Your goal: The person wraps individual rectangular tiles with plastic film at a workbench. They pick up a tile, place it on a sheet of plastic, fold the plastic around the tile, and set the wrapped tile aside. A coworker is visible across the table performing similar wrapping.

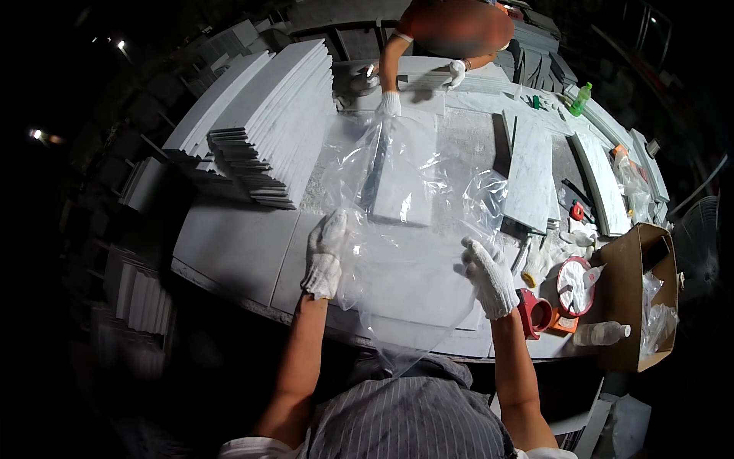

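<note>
In the head view, one clear plastic bag (413,229) hangs open over the work table (237,245), thin, glossy and wrinkled, its mouth toward the person and its far end reaching the middle of the table. Two white knit-gloved hands hold it: the left hand (325,256) is closed on the bag's left edge, the right hand (489,277) pinches the right edge with fingers curled. Through the bag shows one flat rectangular marble tile (401,191), white with grey veining, lying on the table under the film (or partly inside it; I cannot tell). Left of the bag stands one fanned stack of marble tiles (267,130), thin, straight-edged slabs. Right of the bag lie a long marble slab (529,172), one red tape dispenser (535,312) and one open cardboard box (634,298). Beyond the bag, a co-worker's gloved hand (391,103) rests on the table's far side.
</note>
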`<state>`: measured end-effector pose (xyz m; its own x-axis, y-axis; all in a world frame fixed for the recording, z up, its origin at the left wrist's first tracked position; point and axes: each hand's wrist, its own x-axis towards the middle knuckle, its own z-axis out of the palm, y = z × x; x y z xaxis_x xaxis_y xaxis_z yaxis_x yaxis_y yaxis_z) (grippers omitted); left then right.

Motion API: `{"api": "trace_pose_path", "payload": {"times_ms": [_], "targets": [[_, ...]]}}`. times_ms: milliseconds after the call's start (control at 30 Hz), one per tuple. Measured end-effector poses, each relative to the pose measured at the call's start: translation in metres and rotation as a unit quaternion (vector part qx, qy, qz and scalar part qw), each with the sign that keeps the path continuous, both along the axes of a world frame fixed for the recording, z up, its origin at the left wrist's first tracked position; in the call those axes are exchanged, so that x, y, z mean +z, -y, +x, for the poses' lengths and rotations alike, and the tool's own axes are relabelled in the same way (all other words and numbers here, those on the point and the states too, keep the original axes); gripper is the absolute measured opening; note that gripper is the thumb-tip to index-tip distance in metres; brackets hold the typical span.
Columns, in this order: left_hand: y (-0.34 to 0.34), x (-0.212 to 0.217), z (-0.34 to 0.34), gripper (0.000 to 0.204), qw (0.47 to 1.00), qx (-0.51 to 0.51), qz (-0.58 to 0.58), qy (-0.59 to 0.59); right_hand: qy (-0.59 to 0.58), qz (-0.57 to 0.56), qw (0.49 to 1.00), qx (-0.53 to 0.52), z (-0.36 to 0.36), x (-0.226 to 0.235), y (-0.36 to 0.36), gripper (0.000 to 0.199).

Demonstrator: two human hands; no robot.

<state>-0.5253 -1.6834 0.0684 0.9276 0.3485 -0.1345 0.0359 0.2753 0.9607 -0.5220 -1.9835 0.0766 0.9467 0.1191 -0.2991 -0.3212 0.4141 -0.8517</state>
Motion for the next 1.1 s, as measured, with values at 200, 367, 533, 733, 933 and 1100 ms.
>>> {"api": "trace_pose_path", "payload": {"times_ms": [200, 367, 533, 733, 933, 1100], "targets": [[-0.026, -0.004, -0.016, 0.047, 0.991, 0.012, 0.1, 0.093, 0.017, -0.007, 1.0, -0.017, -0.002, -0.003, 0.002, 0.026], [-0.021, 0.021, -0.012, 0.035, 0.997, 0.076, -0.005, 0.002, 0.013, 0.049, 0.999, -0.006, -0.005, -0.004, 0.006, 0.025], [-0.007, 0.042, -0.015, 0.029, 0.997, 0.062, -0.038, 0.036, 0.024, 0.126, 0.991, -0.026, -0.006, -0.014, 0.014, 0.032], [0.008, 0.051, -0.015, 0.038, 0.995, 0.058, -0.067, 0.043, 0.035, 0.259, 0.965, 0.037, -0.011, -0.01, 0.017, 0.057], [0.016, 0.051, -0.006, 0.045, 0.991, 0.065, -0.061, 0.101, 0.008, 0.17, 0.98, 0.107, -0.023, -0.02, 0.021, 0.05], [-0.012, 0.025, 0.005, 0.055, 0.991, 0.082, -0.051, 0.097, -0.014, 0.163, 0.984, 0.071, -0.02, -0.026, 0.027, 0.029]]}}
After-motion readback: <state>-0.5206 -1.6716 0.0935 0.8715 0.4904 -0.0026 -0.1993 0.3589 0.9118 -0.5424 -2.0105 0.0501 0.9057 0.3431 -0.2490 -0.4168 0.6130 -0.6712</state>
